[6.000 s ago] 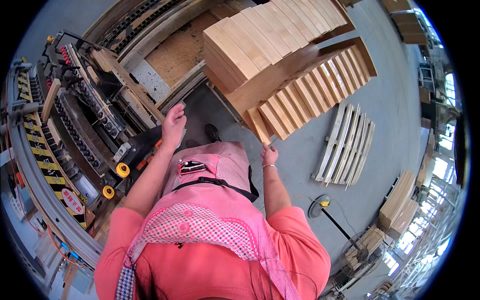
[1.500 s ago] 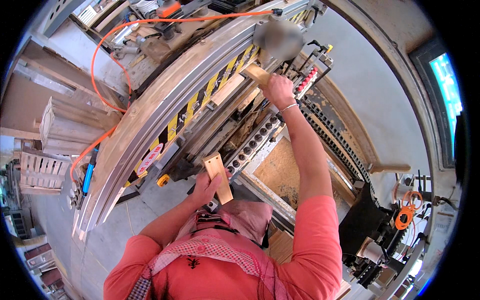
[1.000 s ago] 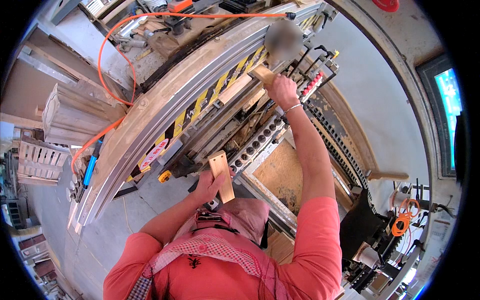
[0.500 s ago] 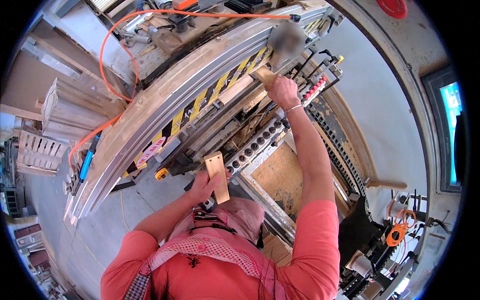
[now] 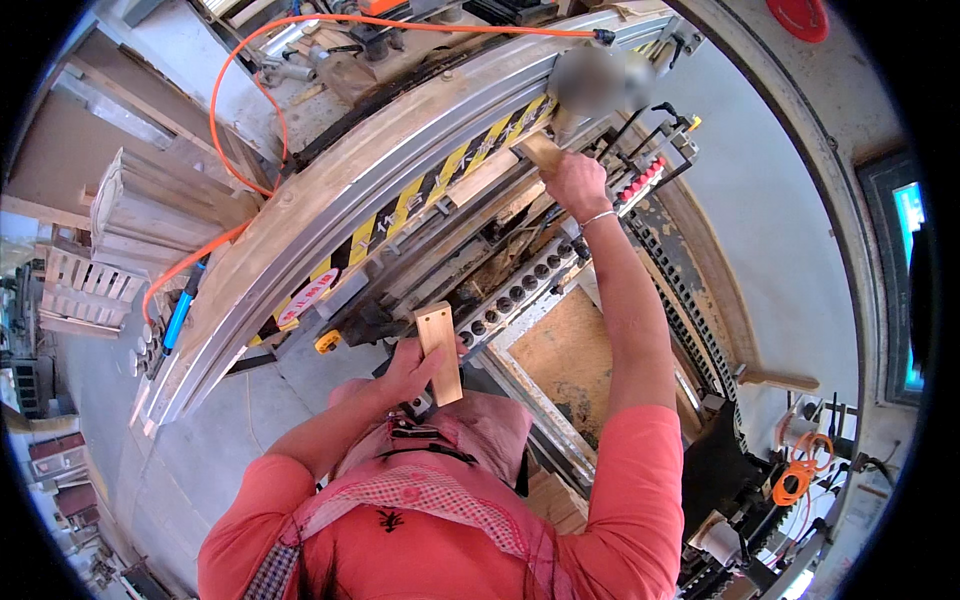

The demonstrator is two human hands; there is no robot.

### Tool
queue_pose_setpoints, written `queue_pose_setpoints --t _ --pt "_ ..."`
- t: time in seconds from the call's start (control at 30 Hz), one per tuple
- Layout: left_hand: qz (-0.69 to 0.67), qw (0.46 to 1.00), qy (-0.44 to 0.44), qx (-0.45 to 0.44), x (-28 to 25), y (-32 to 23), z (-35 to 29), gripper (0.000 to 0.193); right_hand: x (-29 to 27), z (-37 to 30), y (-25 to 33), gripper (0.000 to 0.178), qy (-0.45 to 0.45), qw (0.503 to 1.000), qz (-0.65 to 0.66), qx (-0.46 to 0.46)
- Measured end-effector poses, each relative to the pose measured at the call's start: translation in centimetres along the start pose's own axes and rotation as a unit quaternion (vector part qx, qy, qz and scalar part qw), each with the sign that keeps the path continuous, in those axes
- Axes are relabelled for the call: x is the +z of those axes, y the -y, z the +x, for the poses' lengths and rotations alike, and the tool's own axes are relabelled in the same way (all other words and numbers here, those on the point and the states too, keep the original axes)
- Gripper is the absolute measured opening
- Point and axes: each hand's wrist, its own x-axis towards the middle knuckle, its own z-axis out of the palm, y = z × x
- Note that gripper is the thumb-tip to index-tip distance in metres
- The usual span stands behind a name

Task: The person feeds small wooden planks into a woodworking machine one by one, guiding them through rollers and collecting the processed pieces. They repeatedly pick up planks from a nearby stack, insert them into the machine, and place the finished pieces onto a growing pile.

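Near my waist, my left hand (image 5: 410, 368) grips a short wooden block (image 5: 440, 350) that has small dark holes at its upper end. My right hand (image 5: 577, 185) reaches far forward over the machine. Its fingers are closed on the near end of a second wooden block (image 5: 540, 152). That block's far end lies by a blurred round part (image 5: 587, 82) of the machine. A long pale wooden strip (image 5: 480, 178) lies along the machine bed, left of the right hand. The undersides of both hands are hidden.
A grey rail with a yellow-black striped band (image 5: 400, 212) curves across in front. An orange hose (image 5: 215, 95) loops over it. A row of black round knobs (image 5: 515, 293) runs below my right arm. A screen (image 5: 908, 280) stands at the far right, and a red button (image 5: 797, 17) sits top right.
The whole view has shifted slightly. Both hands keep their grip on their wooden blocks, and neither has moved noticeably against the machine.
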Motion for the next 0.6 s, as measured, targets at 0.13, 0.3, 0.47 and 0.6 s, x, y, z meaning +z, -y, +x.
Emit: queue_pose_setpoints --t 0.13,0.3,0.47,0.6 --pt "-0.004 1.000 0.001 0.006 -0.2 0.0 0.1 0.038 0.2 0.3 0.0 0.035 -0.004 1.000 -0.006 -0.003" --pt "-0.014 1.000 0.000 -0.005 -0.5 0.3 0.0 0.028 0.0 0.4 0.2 0.035 0.009 1.000 -0.014 0.008" --pt "-0.078 0.997 -0.020 0.001 -0.4 1.2 0.1 0.027 0.1 0.3 0.5 0.042 0.008 0.999 -0.039 0.013" --pt "-0.115 0.993 -0.004 0.011 -0.6 0.6 0.4 0.026 -0.4 0.1 1.1 0.041 0.014 0.999 -0.044 0.029"
